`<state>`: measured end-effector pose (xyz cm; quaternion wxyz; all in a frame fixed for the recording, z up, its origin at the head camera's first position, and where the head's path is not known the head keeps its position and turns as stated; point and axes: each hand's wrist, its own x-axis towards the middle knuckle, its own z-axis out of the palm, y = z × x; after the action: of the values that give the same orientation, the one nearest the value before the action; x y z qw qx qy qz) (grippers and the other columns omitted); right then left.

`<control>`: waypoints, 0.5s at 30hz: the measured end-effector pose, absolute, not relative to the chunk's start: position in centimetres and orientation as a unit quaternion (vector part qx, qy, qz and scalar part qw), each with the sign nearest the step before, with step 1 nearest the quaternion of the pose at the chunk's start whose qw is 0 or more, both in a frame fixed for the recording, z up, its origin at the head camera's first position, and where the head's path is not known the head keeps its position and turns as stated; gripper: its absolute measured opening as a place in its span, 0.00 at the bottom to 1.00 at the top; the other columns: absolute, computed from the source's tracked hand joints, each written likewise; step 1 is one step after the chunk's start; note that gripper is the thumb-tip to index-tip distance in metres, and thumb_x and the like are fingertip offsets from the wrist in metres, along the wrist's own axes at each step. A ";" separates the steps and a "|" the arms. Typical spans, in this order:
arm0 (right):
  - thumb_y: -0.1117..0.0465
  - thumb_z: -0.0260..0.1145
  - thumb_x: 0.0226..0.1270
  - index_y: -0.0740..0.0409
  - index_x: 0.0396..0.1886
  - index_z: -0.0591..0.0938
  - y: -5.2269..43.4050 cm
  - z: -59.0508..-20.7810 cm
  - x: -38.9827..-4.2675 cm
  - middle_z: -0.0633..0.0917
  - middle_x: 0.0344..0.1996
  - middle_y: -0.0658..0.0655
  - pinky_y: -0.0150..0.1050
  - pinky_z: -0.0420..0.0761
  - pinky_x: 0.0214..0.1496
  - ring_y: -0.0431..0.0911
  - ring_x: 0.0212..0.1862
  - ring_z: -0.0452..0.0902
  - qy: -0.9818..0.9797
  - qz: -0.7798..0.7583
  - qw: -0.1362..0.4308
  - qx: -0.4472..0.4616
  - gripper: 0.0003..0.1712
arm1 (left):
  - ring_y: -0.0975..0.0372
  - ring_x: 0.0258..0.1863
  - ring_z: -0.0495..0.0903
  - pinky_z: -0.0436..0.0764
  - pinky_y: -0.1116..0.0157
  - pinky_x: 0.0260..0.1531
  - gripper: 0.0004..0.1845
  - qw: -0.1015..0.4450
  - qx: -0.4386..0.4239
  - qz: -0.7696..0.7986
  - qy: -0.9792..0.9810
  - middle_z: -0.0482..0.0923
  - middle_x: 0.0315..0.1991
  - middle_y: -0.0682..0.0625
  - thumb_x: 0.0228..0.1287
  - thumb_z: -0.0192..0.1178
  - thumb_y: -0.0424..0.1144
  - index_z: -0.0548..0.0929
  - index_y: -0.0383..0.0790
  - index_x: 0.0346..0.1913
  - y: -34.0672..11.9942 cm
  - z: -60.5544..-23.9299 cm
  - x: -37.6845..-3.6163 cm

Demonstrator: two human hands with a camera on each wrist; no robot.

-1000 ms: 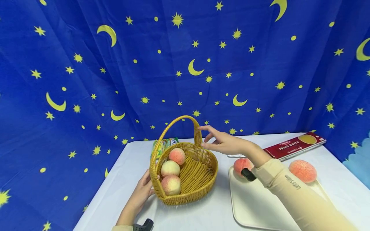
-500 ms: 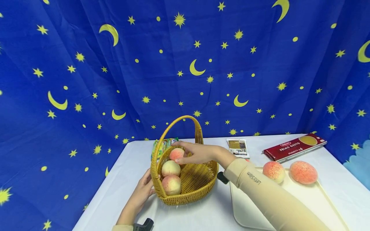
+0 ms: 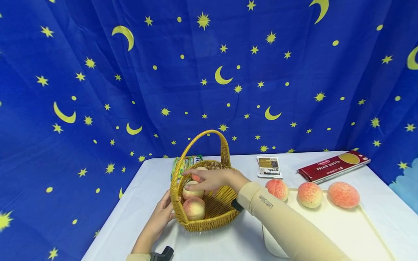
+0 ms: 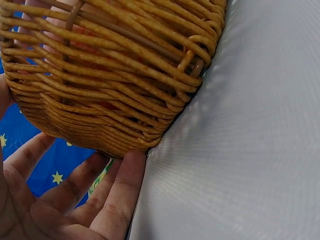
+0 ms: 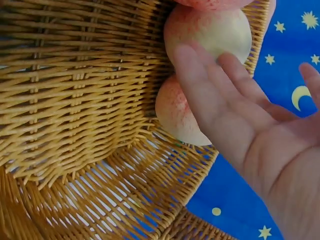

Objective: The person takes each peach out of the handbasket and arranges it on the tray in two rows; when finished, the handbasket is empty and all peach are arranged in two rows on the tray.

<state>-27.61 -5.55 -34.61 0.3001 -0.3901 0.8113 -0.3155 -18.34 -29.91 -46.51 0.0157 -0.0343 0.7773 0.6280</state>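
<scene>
Middle peach (image 3: 191,194) in the wicker basket (image 3: 209,225), just under the right hand (image 3: 209,181).
It sits along the basket's left inner side, in a near-to-far row between the near peach (image 3: 194,208) and the far peach (image 3: 197,177). The right hand, the nearer one, reaches in from the right, fingers loosely extended; fingertip contact is unclear. The left hand (image 3: 160,217) lies outside the left wall, mostly straight fingers touching the wicker. The tray (image 3: 320,232) is to the right.

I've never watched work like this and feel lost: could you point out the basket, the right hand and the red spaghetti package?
Basket (image 3: 213,223): head view, its near wall.
Right hand (image 3: 213,179): head view, back of it.
Red spaghetti package (image 3: 333,167): head view, printed front.
</scene>
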 end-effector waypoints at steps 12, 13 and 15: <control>0.34 0.63 0.78 0.24 0.86 0.58 -6.2 -35.1 -26.6 0.62 0.83 0.61 0.52 0.93 0.49 0.62 0.51 0.89 0.799 -0.303 0.400 -0.332 0.42 | 0.39 0.79 0.68 0.88 0.51 0.61 0.35 0.020 -0.034 0.627 0.778 0.60 0.84 0.33 0.82 0.58 0.54 0.62 0.52 0.85 -29.7 -46.3 -18.4; 0.35 0.64 0.78 0.24 0.86 0.58 -6.3 -35.1 -26.5 0.61 0.84 0.60 0.52 0.93 0.48 0.63 0.51 0.88 0.800 -0.293 0.401 -0.336 0.42 | 0.39 0.79 0.68 0.88 0.51 0.61 0.35 0.019 -0.034 0.628 0.778 0.61 0.84 0.33 0.82 0.58 0.54 0.62 0.51 0.84 -29.7 -46.3 -18.4; 0.38 0.67 0.78 0.26 0.86 0.59 -6.5 -35.2 -26.4 0.60 0.85 0.59 0.52 0.93 0.49 0.63 0.54 0.87 0.800 -0.278 0.410 -0.339 0.43 | 0.40 0.78 0.69 0.88 0.52 0.60 0.34 0.018 -0.032 0.630 0.776 0.62 0.83 0.33 0.82 0.57 0.53 0.62 0.51 0.84 -29.7 -46.3 -18.3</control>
<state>-26.35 -6.50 -35.18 0.4103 -0.3386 0.7998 -0.2780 -18.34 -29.73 -46.34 0.0177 -0.0322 0.7757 0.6300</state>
